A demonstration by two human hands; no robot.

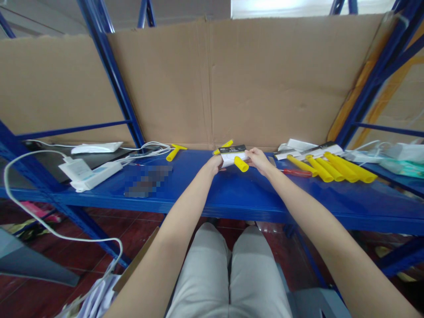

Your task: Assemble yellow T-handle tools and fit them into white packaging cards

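Note:
My left hand point(216, 162) and my right hand point(258, 160) are closed on opposite sides of a black-and-white packaging card point(231, 154). A yellow tubular handle point(241, 164) sticks out toward me from the front of the card. Just behind the card, a yellow bar point(227, 145) shows in part; whether it touches the card I cannot tell. A yellow T-shaped tool point(175, 152) lies left of my hands. To the right, a red-handled tool point(296, 172) lies beside several yellow handles point(334, 168) with similar cards.
The blue shelf point(218, 196) runs across in front of my knees. A white power strip point(96, 176) with cables and a blurred-out dark object point(149, 180) sit at left. Cardboard point(265, 79) closes off the back, between blue posts point(115, 79). Plastic-wrapped items point(400, 159) stand at far right.

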